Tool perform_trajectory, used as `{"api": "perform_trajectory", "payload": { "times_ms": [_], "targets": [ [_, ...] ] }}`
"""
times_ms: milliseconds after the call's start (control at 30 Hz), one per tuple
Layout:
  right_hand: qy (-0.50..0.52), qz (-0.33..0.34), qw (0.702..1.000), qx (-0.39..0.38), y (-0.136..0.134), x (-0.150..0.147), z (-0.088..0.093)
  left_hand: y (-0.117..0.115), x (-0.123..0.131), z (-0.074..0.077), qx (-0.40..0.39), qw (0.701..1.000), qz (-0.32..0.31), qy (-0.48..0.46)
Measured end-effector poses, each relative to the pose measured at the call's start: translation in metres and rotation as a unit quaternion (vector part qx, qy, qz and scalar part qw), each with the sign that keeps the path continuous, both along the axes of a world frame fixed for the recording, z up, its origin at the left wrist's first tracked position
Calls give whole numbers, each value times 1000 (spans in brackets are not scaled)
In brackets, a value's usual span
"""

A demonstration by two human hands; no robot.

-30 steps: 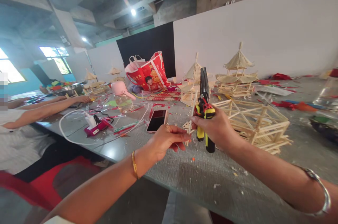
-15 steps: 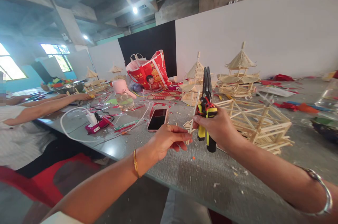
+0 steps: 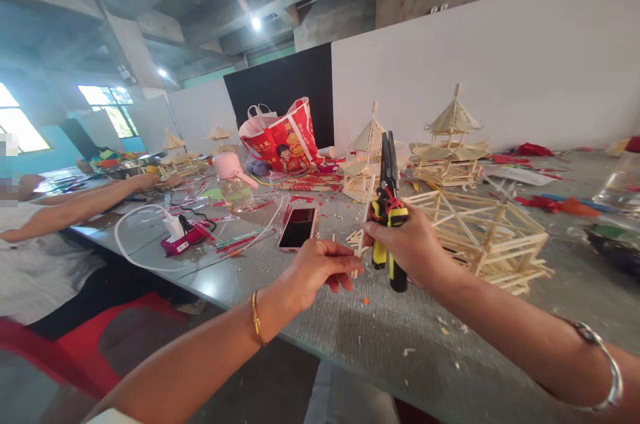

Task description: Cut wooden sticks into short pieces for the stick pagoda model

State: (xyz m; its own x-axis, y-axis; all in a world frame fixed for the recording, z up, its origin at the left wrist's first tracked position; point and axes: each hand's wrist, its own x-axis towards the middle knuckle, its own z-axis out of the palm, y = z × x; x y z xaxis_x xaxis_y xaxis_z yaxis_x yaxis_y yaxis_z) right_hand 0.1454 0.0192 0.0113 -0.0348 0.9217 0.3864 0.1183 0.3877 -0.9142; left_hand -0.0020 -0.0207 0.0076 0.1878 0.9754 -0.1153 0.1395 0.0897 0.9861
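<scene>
Between the thumb and fingers of my left hand [image 3: 327, 265] is the lower end of a thin wooden stick [image 3: 369, 201], tilted slightly from upright. My right hand [image 3: 420, 244] is closed around pliers [image 3: 389, 161] with black jaws pointing up and yellow-and-black handles. The right thumb reaches the stick, which runs just left of the pliers. Whether the right thumb presses on it, I cannot tell. Beyond my right wrist stands an open frame of wooden sticks [image 3: 493, 234], partly hidden by my arm. Short loose sticks [image 3: 355, 237] lie behind my hands.
A phone [image 3: 299, 229], a pink-lidded jug [image 3: 235, 184] and a purple power strip [image 3: 183, 243] with a white cable are on the left. Two stick pavilions [image 3: 453, 137] and a red bag [image 3: 283, 141] stand farther back. A co-worker's arm [image 3: 95, 204] reaches in from the left.
My hands keep nearly the same pose, with the stick and pliers still held. The co-worker's arm at the left has shifted a little. The view has moved slightly.
</scene>
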Motion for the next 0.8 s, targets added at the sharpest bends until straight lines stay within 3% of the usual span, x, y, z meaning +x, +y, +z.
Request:
{"api": "perform_trajectory", "payload": {
  "times_ms": [533,700,800],
  "targets": [
    [8,25,999,-34,-3,0,1,-3,1,-3,-3,1000,3,-10],
    [-14,33,998,-48,-3,1,0,-1,0,-3,38,999,20,10],
    [-66,65,993,-70,-10,4,0,1,-13,0,88,992,66,69]
  ]
}}
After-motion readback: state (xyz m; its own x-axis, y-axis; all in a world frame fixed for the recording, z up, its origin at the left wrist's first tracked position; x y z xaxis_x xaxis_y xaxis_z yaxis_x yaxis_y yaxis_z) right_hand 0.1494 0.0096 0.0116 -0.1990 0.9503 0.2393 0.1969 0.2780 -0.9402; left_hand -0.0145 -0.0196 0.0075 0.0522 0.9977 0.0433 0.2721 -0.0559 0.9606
